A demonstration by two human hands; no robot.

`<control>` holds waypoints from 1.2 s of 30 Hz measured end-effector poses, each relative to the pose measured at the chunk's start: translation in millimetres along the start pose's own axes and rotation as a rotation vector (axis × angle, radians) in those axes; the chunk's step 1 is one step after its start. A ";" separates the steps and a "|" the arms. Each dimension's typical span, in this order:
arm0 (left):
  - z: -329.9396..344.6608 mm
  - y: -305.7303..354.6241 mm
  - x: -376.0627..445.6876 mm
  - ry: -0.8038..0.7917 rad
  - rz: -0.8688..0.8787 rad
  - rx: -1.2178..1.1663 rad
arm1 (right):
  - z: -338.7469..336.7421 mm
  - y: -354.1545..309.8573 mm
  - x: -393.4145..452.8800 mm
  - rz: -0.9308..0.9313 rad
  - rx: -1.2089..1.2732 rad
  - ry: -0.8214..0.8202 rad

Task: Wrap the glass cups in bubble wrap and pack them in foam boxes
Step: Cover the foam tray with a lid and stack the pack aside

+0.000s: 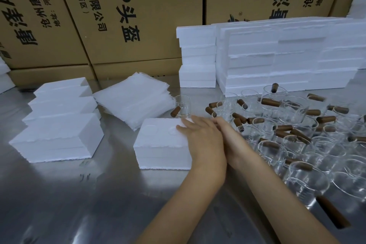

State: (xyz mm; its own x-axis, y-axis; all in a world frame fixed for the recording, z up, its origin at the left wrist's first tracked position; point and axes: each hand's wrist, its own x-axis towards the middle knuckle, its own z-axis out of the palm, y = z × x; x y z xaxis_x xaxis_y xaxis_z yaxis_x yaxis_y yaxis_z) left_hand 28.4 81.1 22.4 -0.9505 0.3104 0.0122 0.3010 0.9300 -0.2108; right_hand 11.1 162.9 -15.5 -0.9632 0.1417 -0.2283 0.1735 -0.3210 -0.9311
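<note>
A closed white foam box [158,144] sits on the steel table in front of me. My left hand [202,136] lies flat on the right part of its lid, fingers straight. My right hand [229,134] is close beside it at the box's right side, its fingers extended and partly hidden behind the left hand. It holds nothing that I can see. A single glass cup [183,108] with a brown wooden handle stands just behind the box. A stack of bubble wrap sheets [134,101] lies behind the box to the left.
Several glass cups with wooden handles [297,136] crowd the table on the right. Closed foam boxes [59,130] are lined up on the left, and more foam boxes [277,55] are stacked at the back right. Large cardboard cartons [118,16] form a wall behind.
</note>
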 end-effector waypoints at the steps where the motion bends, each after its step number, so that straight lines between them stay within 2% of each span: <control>1: 0.1 0.8 -0.4 -0.005 -0.013 -0.006 | -0.1 -0.2 -0.3 -0.004 -0.005 -0.009; 4: 1.4 -3.3 -1.8 -0.019 -0.059 -0.030 | 0.2 1.6 1.3 -0.035 -0.043 -0.010; 12: 8.6 -28.2 -4.4 -0.062 -0.220 -0.033 | 0.5 9.1 9.2 -0.047 -0.135 0.115; 23: 28.3 -80.3 -7.6 -0.115 -0.423 0.061 | 0.6 7.2 2.8 -0.046 -0.169 0.124; 30: 35.3 -126.3 -9.2 -0.162 -0.584 0.024 | 2.1 5.0 -1.2 -0.032 -0.168 0.129; 36: 54.2 -167.1 -21.4 -0.055 -0.504 -0.029 | 3.9 6.8 0.2 -0.031 -0.188 0.160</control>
State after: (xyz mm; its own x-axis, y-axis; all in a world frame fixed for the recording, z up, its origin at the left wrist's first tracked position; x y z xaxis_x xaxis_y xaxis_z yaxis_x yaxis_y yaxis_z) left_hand -5.7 -91.6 4.4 -0.9806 -0.1884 0.0537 -0.1948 0.9668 -0.1651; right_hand 11.3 157.1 -20.8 -0.9266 0.3001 -0.2267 0.1935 -0.1362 -0.9716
